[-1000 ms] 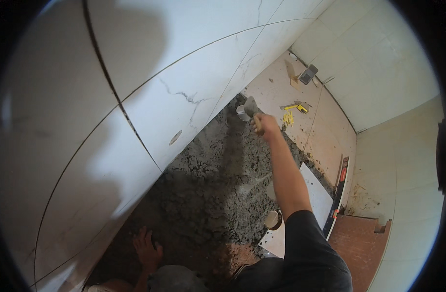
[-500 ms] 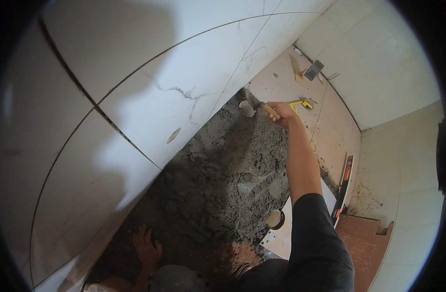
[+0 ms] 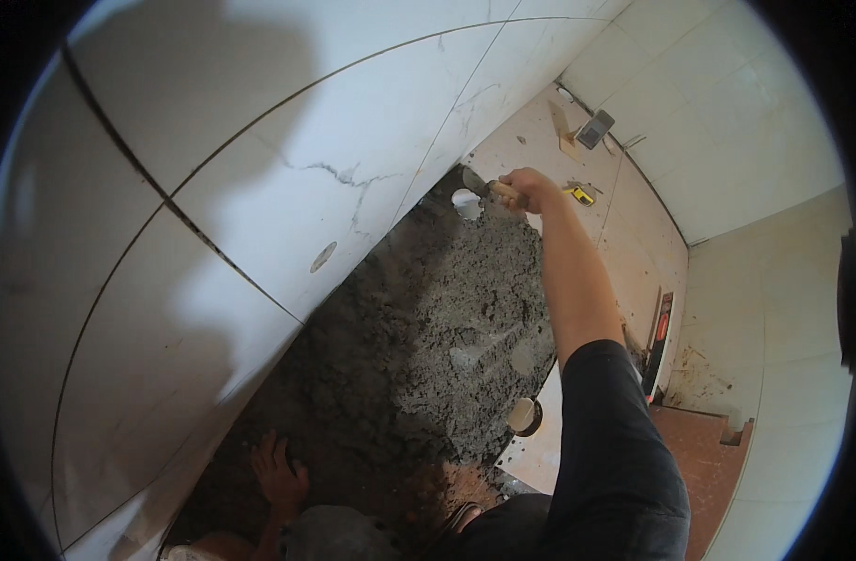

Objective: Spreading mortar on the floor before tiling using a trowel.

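My right hand, arm stretched forward, is closed round the wooden handle of a trowel. Its blade is at the far end of the grey mortar bed, close to the wall and the laid floor tiles. Just beside the blade, a round white pipe opening shows in the mortar. At the lower left, in shadow, my left hand rests on the mortar near the wall with its fingers spread. It holds nothing.
Large white marbled wall tiles rise on the left. On the pinkish floor tiles lie a yellow tape measure and a grey box-shaped device. A spirit level lies at right. Another pipe opening sits beside a pale tile.
The trowel has shifted slightly away from the pipe opening, toward the far edge of the mortar, and its blade lies at a different angle. My left hand stays in place.
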